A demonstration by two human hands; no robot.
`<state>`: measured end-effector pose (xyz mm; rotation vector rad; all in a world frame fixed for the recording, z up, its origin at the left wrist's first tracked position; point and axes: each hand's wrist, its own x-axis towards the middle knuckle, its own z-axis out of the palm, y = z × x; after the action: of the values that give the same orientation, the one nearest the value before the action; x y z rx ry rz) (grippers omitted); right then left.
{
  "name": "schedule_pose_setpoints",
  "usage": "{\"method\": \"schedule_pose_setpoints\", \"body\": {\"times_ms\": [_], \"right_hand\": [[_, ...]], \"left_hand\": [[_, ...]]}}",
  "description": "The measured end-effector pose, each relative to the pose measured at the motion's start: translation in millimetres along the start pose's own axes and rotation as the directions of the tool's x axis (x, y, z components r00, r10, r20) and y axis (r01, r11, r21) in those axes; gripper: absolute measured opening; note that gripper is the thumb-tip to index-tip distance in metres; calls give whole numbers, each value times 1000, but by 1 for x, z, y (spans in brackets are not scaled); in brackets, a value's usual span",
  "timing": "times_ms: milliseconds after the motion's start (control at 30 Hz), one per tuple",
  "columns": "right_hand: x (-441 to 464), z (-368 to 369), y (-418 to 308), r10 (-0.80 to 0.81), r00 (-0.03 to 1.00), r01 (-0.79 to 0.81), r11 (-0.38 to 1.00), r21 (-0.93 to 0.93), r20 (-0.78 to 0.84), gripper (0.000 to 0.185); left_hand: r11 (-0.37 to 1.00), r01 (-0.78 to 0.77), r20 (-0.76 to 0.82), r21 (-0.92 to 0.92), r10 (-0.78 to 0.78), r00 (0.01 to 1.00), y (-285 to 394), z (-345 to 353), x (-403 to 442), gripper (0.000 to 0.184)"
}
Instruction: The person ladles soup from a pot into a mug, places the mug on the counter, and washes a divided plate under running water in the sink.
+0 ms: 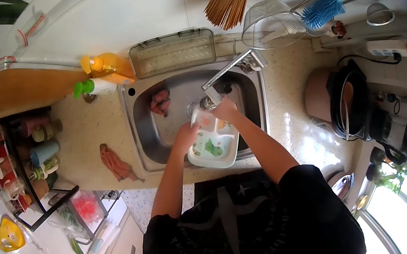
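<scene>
A white divided plate (221,151) with a green dinosaur print is tilted over the front of the steel sink (142,130). My left hand (185,137) is closed on the plate's left rim. At its far right edge my right hand (225,109) grips the plate, just below the faucet (215,96); some of its fingertips are hidden. Beneath the faucet head lies the drain (191,109), partly covered. A reddish-brown cloth (160,103) lies crumpled in the sink's far left corner. Something dark (225,86) sits behind the faucet spout.
Another reddish cloth (116,162) lies on the left counter. Behind the sink stand a yellow-orange pump bottle (109,65), a green-topped bottle (96,87) and a clear lidded box (172,53). A wire strainer (272,24) and blue brush (322,10) hang at right, above a pot (319,92).
</scene>
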<state>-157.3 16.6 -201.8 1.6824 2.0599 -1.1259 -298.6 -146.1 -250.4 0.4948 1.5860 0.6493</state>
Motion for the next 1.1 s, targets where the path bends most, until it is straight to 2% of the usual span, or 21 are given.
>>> {"method": "schedule_pose_setpoints", "body": {"times_ms": [67, 100, 167, 200, 267, 367, 500, 567, 667, 700, 767, 800, 867, 967, 1067, 1100], "right_hand": [[0, -9, -6, 59, 997, -56, 996, -66, 47, 94], [1, -8, -4, 41, 998, -39, 998, -51, 48, 83], [4, -9, 3, 7, 999, -6, 1000, -19, 45, 63], [6, -11, 8, -15, 999, 16, 1000, -8, 39, 59], [11, -17, 19, -61, 998, 61, 998, 14, 26, 51], [23, -4, 48, -95, 995, 88, 983, 162, 35, 41], [29, 24, 67, 15, 999, -31, 931, 363, 46, 35], [20, 26, 56, 67, 998, -61, 900, 431, 1, 32], [18, 30, 60, 20, 1000, -22, 874, 486, 11, 35], [15, 29, 59, 17, 1000, -22, 902, 431, 16, 39], [8, 27, 56, 10, 1000, -18, 949, 315, 28, 49], [5, 32, 58, -119, 991, 131, 959, 253, -63, 51], [-3, 45, 68, -377, 901, 403, 911, 88, -216, 56], [-20, 51, 62, -490, 871, 467, 847, -252, -36, 56], [-37, 43, 43, -464, 882, 436, 869, -233, -78, 56], [-35, 42, 43, -460, 886, 448, 882, -146, -58, 55]], "left_hand": [[1000, -9, -8, -28, 9, 1000, 1, 0, -3, 48], [999, -15, -12, -41, 14, 1000, 3, -1, -5, 47], [979, 73, -65, -191, -87, 994, 6, -2, -11, 38], [957, 112, -86, -266, -139, 987, 6, -3, -12, 35], [947, 115, -102, -300, -152, 983, 4, -12, -12, 36], [933, 116, -112, -341, -162, 980, -9, -23, -5, 36], [923, 129, -106, -363, -178, 978, -8, -23, -6, 39], [859, 174, -53, -482, -226, 973, 9, -22, -15, 39], [778, 229, 43, -585, -252, 967, 15, -23, -18, 40], [755, 246, 77, -608, -252, 965, 22, -24, -20, 40], [814, 236, -8, -530, -283, 959, 36, -20, -25, 40], [840, 233, -51, -490, -294, 954, 44, -17, -27, 39], [858, 180, -96, -481, -255, 962, 41, -11, -19, 40], [831, 145, -120, -537, -245, 962, 42, 2, -9, 38], [808, 145, -136, -571, -267, 954, 49, 12, -7, 40], [803, 146, -136, -578, -271, 953, 51, 15, -8, 40]]}}
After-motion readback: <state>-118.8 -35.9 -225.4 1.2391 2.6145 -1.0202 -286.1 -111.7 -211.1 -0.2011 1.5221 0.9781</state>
